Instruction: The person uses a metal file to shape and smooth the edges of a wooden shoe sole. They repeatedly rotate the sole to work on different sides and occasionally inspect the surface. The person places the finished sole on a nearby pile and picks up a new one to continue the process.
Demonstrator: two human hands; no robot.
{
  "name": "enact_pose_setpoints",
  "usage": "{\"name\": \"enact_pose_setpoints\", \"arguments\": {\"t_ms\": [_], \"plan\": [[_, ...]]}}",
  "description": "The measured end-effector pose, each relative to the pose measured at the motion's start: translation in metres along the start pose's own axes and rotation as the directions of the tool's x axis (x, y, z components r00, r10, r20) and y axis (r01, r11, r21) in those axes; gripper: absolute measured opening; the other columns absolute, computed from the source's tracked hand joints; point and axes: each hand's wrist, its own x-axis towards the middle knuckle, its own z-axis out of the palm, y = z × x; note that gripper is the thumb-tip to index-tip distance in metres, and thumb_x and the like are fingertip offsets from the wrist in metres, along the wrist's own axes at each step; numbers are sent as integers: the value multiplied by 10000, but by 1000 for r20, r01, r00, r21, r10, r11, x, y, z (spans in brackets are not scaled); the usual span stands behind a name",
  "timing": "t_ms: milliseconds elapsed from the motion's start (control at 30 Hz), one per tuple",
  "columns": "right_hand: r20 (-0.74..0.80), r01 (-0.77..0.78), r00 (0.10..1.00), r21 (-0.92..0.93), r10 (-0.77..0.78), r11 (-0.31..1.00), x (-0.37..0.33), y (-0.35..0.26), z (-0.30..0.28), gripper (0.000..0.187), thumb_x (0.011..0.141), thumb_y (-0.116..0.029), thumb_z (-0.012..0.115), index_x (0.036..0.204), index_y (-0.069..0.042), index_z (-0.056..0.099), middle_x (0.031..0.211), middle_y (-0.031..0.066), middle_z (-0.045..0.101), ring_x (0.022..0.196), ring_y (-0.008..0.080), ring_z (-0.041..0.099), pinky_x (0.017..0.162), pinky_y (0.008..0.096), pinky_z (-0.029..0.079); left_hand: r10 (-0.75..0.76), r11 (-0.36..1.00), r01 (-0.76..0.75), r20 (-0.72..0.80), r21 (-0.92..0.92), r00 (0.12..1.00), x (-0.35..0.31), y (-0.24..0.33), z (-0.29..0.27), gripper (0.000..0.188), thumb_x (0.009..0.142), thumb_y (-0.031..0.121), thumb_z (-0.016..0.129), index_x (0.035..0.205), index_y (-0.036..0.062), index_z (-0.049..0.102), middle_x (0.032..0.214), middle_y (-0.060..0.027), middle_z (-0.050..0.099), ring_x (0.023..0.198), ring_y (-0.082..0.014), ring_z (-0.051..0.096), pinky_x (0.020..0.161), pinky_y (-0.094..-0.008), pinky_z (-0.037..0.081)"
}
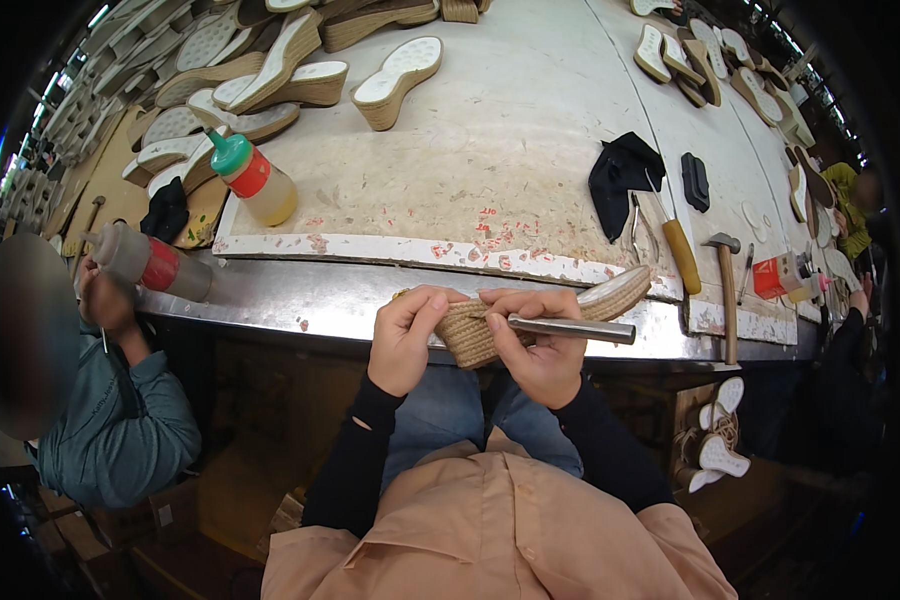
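Observation:
A wedge shoe sole, wrapped in tan braided rope with a pale top, is held at the table's near edge. My left hand is closed round its thick heel end. In my right hand is a slim tool with a shiny metal tube handle, gripped like a pen. The tool's narrow tip meets the rope on the heel's side; whether it pierces the braid I cannot tell. My right fingers also rest against the sole, whose toe end points up to the right.
Ahead stands a green-capped squeeze bottle; many wedge soles lie beyond. To the right are a black cloth, pliers, a yellow-handled tool and a hammer. A person sits close at left, another far right.

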Motion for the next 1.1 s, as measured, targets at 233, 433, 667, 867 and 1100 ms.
{"name": "enact_pose_setpoints", "arguments": {"t_ms": [233, 433, 667, 867, 1100], "plan": [[7, -47, 999, -76, 48, 996, 0, -3, 1, 263, 819, 58, 684, 956, -4, 469, 859, 134, 668, 921, 231, 697, 729, 297, 558, 181, 962, -197, 96, 190, 979, -2, 5, -2, 229, 792, 61, 732, 1003, -15, 685, 979, -104, 697, 918, -172, 652, 850, -296, 496], [-11, -230, 973, -169, 231, 958, 14, -16, 7, 333, 841, 59, 653, 1080, 13, 426, 877, 122, 632, 879, 176, 672, 746, 281, 547, 80, 979, -101, 120, 180, 990, 4, 10, -4, 244, 772, 76, 771, 988, -17, 706, 982, -103, 704, 905, -163, 653, 829, -293, 505], [99, -446, 881, -154, 463, 882, 40, -23, 2, 373, 844, 37, 644, 1127, 37, 403, 904, 143, 603, 792, 170, 677, 665, 281, 548, -181, 983, 185, 146, -13, 972, 12, 16, -6, 207, 773, 48, 764, 963, -23, 725, 902, -78, 709, 850, -130, 651, 791, -269, 513], [67, -449, 893, 87, 445, 889, 33, -18, -4, 375, 877, 39, 620, 1154, -17, 374, 947, 106, 600, 889, 135, 642, 764, 263, 536, -81, 994, 64, 197, 93, 977, 10, 16, -12, 220, 830, 61, 720, 1028, -34, 707, 992, -88, 699, 916, -141, 639, 833, -268, 499], [159, -389, 907, -31, 389, 921, 28, -18, -9, 357, 883, 39, 622, 1133, -37, 378, 971, 105, 626, 946, 147, 654, 823, 271, 535, 43, 993, -65, 219, 95, 975, 7, 9, -12, 267, 825, 75, 716, 1075, -14, 689, 1051, -97, 690, 980, -155, 629, 883, -296, 482]]}}
